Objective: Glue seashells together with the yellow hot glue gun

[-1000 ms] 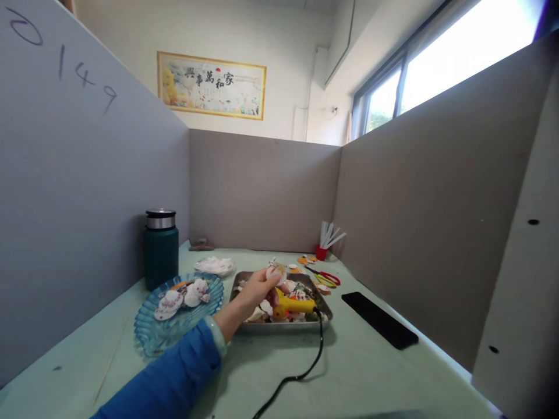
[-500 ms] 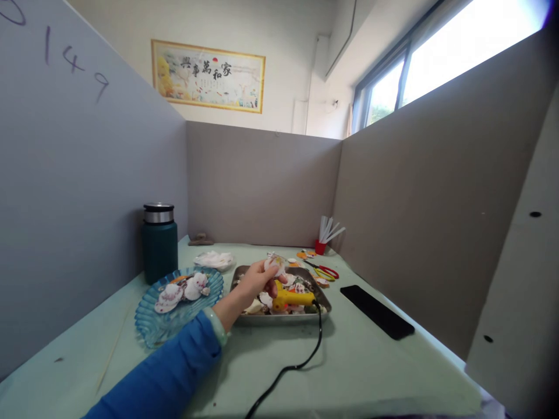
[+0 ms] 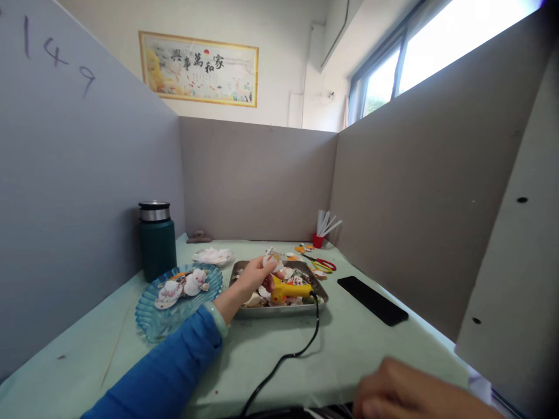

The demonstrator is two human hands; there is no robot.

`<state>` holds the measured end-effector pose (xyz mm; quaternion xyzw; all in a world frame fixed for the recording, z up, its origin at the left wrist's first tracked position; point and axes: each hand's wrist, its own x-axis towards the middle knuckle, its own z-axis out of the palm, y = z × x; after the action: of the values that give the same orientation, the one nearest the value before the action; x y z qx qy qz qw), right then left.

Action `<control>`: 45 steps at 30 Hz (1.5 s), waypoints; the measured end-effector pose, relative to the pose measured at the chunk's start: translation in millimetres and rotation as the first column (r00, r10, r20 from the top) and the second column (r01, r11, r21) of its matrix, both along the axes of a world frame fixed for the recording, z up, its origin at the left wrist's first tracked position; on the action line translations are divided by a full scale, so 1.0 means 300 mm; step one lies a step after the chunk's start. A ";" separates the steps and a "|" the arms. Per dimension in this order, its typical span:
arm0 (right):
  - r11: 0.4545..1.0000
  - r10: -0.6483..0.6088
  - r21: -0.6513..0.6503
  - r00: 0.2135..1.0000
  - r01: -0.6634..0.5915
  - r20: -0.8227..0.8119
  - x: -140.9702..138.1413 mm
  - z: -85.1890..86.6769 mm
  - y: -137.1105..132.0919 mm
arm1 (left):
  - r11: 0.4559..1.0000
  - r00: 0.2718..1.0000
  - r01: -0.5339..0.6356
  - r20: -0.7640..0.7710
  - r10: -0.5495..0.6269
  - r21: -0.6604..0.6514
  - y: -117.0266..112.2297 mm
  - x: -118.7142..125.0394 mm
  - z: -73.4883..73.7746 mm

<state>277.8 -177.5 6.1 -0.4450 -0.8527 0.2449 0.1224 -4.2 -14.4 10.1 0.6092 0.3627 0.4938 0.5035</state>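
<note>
left hand (image 3: 255,276) pinches pale rounded shell (image 3: 275,260); right hand (image 3: 408,390) blurred, grip can't be told; rectangular metal tray (image 3: 279,312)

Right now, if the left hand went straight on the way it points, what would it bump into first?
Probably the white sticks in the red cup at the back; height and depth are unclear, so the left hand might pass above them.

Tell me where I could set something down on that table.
Most room: the bare tabletop bordered by the black cord, dark slab and right hand. A smaller patch lies between cord and blue sleeve. Crowded: the metal tray, where the left hand holds a white piece above shells and a yellow tool.
</note>
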 end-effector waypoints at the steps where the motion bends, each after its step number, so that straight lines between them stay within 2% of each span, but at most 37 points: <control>1: 0.997 -0.005 0.075 1.000 0.006 -0.016 -0.026 0.027 0.055 | 1.000 1.000 -0.004 -0.001 0.004 0.006 0.005 -0.002 -0.004; 2: 0.986 -0.003 0.166 1.000 0.007 -0.023 -0.059 0.054 0.117 | 0.999 1.000 -0.026 0.013 0.026 0.019 0.010 -0.004 -0.007; 4: 0.875 -0.093 0.469 0.993 0.118 -0.075 -0.139 0.097 0.253 | 0.998 0.998 -0.056 0.033 0.055 0.034 0.020 -0.010 -0.012; 5: 0.825 -0.111 0.554 0.993 0.116 -0.044 -0.183 0.110 0.318 | 0.997 0.996 -0.072 0.048 0.070 0.038 0.025 -0.014 -0.014; 6: 0.802 -0.123 0.591 0.992 0.089 0.019 -0.225 0.115 0.379 | 0.996 0.994 -0.086 0.070 0.083 0.039 0.030 -0.017 -0.016; 7: 0.815 -0.123 0.578 0.987 0.038 0.108 -0.263 0.114 0.430 | 0.995 0.992 -0.097 0.084 0.094 0.035 0.035 -0.020 -0.016; 9: 0.891 -0.117 0.454 0.957 -0.018 0.267 -0.319 0.095 0.503 | 0.993 0.988 -0.118 0.101 0.115 0.023 0.042 -0.026 -0.016; 11: 0.926 -0.107 0.377 0.942 -0.022 0.317 -0.343 0.066 0.539 | 0.991 0.985 -0.134 0.111 0.132 0.012 0.046 -0.028 -0.015; 14: 0.916 -0.049 0.399 0.978 -0.037 0.203 -0.321 0.034 0.560 | 0.990 0.983 -0.140 0.122 0.138 0.005 0.046 -0.029 -0.015; 16: 0.927 0.014 0.374 1.000 -0.014 0.003 -0.281 0.027 0.574 | 0.988 0.980 -0.152 0.135 0.149 0.016 0.045 -0.028 -0.015; 17: 0.947 0.053 0.321 0.990 -0.008 -0.131 -0.259 0.027 0.584 | 0.986 0.976 -0.166 0.147 0.161 0.021 0.045 -0.029 -0.015; 19: 0.995 0.033 0.095 0.890 0.012 -0.455 -0.219 0.029 0.606 | 0.981 0.965 -0.194 0.181 0.189 0.012 0.046 -0.029 -0.014; 20: 0.998 -0.058 -0.043 0.784 0.040 -0.618 -0.205 0.030 0.617 | 0.979 0.960 -0.203 0.197 0.200 -0.004 0.047 -0.030 -0.013; 21: 0.984 -0.172 -0.162 0.625 0.073 -0.761 -0.197 0.029 0.626 | 0.977 0.955 -0.210 0.211 0.210 -0.024 0.048 -0.031 -0.012; 23: 0.930 -0.341 -0.367 0.319 -0.022 -0.884 -0.198 0.022 0.639 | 0.975 0.948 -0.215 0.226 0.224 -0.065 0.050 -0.031 -0.012; 24: 0.888 -0.405 -0.441 0.237 -0.129 -0.883 -0.207 0.016 0.642 | 0.974 0.947 -0.214 0.229 0.226 -0.079 0.051 -0.031 -0.012; 25: 0.845 -0.446 -0.483 0.195 -0.231 -0.874 -0.219 0.008 0.644 | 0.974 0.947 -0.210 0.230 0.226 -0.089 0.052 -0.031 -0.014; 27: 0.754 -0.499 -0.536 0.200 -0.379 -0.843 -0.249 -0.011 0.643 | 0.975 0.951 -0.198 0.221 0.217 -0.105 0.056 -0.031 -0.018; 28: 0.746 -0.494 -0.534 0.206 -0.399 -0.845 -0.264 -0.020 0.640 | 0.976 0.954 -0.189 0.215 0.210 -0.112 0.058 -0.031 -0.021; 29: 0.766 -0.470 -0.516 0.214 -0.383 -0.856 -0.277 -0.029 0.636 | 0.975 0.957 -0.183 0.206 0.206 -0.126 0.061 -0.031 -0.024; 32: 0.899 -0.279 -0.349 0.268 -0.265 -0.922 -0.302 -0.045 0.619 | 0.979 0.963 -0.154 0.200 0.179 -0.135 0.068 -0.033 -0.030; 35: 0.954 -0.160 -0.232 0.332 -0.189 -0.930 -0.312 -0.055 0.600 | 0.975 0.967 -0.155 0.178 0.183 -0.158 0.066 -0.032 -0.027; 40: 0.991 -0.087 -0.128 0.503 -0.048 -0.860 -0.315 -0.078 0.607 | 0.977 0.977 -0.127 0.151 0.153 -0.170 0.054 -0.025 -0.025; 45: 0.999 -0.036 -0.040 0.603 0.007 -0.797 -0.323 -0.083 0.607 | 0.981 0.984 -0.110 0.123 0.130 -0.159 0.060 -0.024 -0.034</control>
<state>181.0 4.8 -18.9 -0.3015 -0.6993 0.4299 0.4850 -11.4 3.6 -0.3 0.5119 0.4012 0.5336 0.5405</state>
